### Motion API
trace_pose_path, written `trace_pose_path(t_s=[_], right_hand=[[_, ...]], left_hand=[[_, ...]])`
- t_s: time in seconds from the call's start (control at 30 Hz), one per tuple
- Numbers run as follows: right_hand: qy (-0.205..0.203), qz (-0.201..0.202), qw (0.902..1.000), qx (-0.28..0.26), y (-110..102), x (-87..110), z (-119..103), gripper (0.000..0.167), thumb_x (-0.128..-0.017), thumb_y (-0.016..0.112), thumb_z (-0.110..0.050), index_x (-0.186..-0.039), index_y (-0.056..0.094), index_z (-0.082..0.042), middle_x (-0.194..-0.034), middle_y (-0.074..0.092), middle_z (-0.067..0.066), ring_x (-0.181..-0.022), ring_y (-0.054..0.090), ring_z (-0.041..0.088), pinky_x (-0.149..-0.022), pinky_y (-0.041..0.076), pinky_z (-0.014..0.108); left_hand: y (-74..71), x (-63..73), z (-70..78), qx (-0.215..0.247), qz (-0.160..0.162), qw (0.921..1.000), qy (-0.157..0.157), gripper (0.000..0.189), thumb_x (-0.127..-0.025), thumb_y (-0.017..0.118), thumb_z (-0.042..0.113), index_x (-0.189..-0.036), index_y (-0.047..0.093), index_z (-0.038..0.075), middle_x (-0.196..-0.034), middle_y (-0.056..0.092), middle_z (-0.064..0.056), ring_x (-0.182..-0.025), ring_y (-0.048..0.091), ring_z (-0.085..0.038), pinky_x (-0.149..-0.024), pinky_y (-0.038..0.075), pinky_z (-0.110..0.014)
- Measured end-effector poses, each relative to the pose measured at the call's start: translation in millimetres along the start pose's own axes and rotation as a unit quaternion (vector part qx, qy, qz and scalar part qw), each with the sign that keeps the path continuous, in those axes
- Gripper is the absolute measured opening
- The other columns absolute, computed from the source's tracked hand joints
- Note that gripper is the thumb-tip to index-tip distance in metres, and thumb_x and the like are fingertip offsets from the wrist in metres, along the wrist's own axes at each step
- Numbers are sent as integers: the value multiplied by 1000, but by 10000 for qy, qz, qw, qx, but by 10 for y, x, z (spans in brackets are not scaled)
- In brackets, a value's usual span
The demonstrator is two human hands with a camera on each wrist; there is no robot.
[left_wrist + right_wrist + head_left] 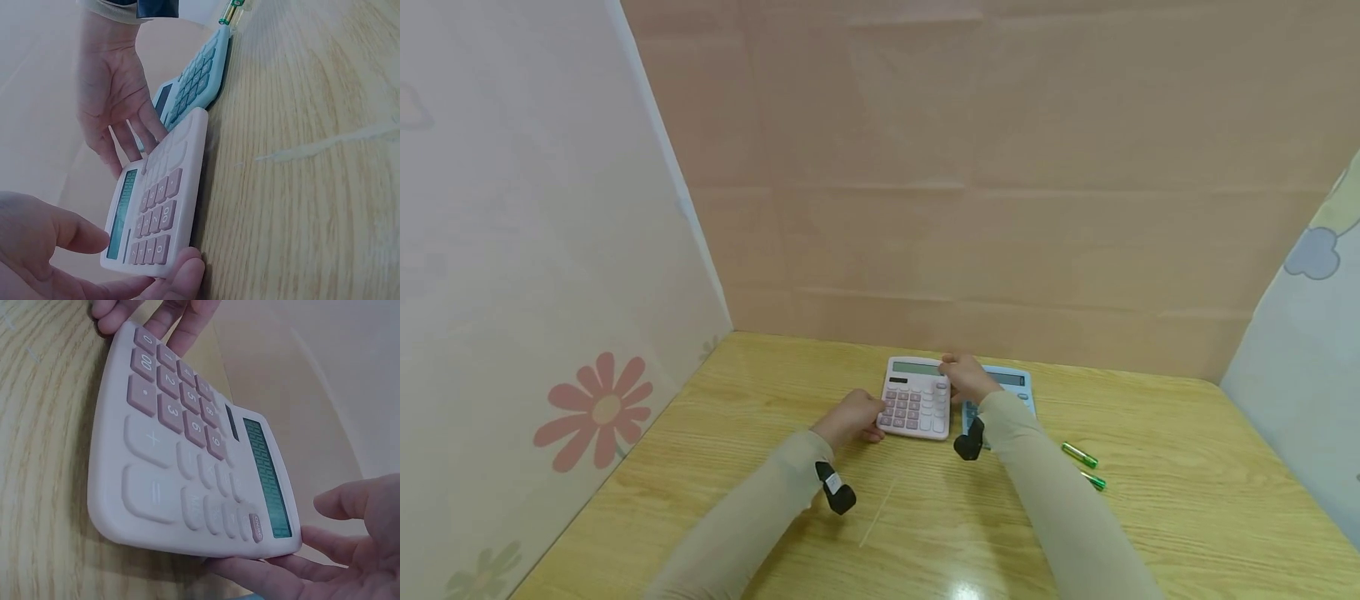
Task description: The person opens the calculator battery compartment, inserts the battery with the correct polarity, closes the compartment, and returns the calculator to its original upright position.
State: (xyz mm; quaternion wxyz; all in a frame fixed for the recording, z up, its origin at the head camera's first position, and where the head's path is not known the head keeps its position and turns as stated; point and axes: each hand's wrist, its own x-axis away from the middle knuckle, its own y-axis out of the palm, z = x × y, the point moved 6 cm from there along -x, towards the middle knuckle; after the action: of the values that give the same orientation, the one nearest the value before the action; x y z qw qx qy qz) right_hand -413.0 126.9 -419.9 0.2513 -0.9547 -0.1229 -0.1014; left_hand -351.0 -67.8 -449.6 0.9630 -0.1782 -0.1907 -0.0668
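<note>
A pink calculator (915, 398) with a grey-green display lies between both hands on the wooden table. My left hand (853, 414) holds it at its left edge; in the left wrist view the thumb is near the display end and the fingers (187, 275) curl by the lower corner. At the upper right edge, my right hand (970, 379) touches the pink calculator with fairly straight fingers (256, 575), its thumb side spread in the right wrist view. A blue calculator (1015, 379) lies just right of the pink one, partly hidden by the right hand and sleeve.
Two small green batteries (1079, 454) lie right of the blue calculator, one partly covered by the right sleeve. A pale streak (877, 517) marks the table (1180, 500) in front. A brown-papered wall (985, 208) stands behind, and a flowered panel (550, 275) at the left.
</note>
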Motion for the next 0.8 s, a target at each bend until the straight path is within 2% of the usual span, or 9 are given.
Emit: trace_pose_path(t_s=[0.17,0.33,0.5,0.6,0.8], right_hand=[[-28,81,9997,-249,-77,30,-22,45,-104,39,-18,-145,35,1,-147,35,29,-120,53,45,-78,58,46],[-108,286,9987,-419,-165,111,-73,40,-103,40,-14,-139,42,1,-137,46,29,-108,61,40,-66,60,40],[-163,443,9966,-677,-223,163,-99,37,-99,44,-6,-135,45,1,-122,55,26,-95,63,32,-61,60,38],[-169,532,9956,-754,-243,169,-104,36,-97,45,-2,-133,47,1,-113,59,24,-86,64,29,-60,60,38],[-120,586,9954,-755,-253,157,-96,34,-97,45,-1,-131,49,0,-114,58,22,-87,64,28,-63,60,40]], left_hand=[[-11,54,16,76,-37,9999,131,38,-101,44,13,-129,44,-11,-93,58,-16,-63,61,-17,-61,59,-27],[-57,137,116,-17,-38,9993,367,32,-100,42,10,-125,47,-9,-95,58,-18,-65,64,-19,-63,60,-28],[-95,194,183,-34,-34,9992,396,27,-101,43,10,-122,48,-4,-99,59,-17,-69,66,-20,-65,59,-29],[-100,177,174,-15,-28,9993,385,24,-100,45,9,-120,49,-2,-99,60,-16,-70,66,-20,-66,59,-30],[-83,121,135,132,-123,9993,341,23,-94,49,0,-117,51,-4,-92,61,-14,-66,64,-19,-61,58,-28]])
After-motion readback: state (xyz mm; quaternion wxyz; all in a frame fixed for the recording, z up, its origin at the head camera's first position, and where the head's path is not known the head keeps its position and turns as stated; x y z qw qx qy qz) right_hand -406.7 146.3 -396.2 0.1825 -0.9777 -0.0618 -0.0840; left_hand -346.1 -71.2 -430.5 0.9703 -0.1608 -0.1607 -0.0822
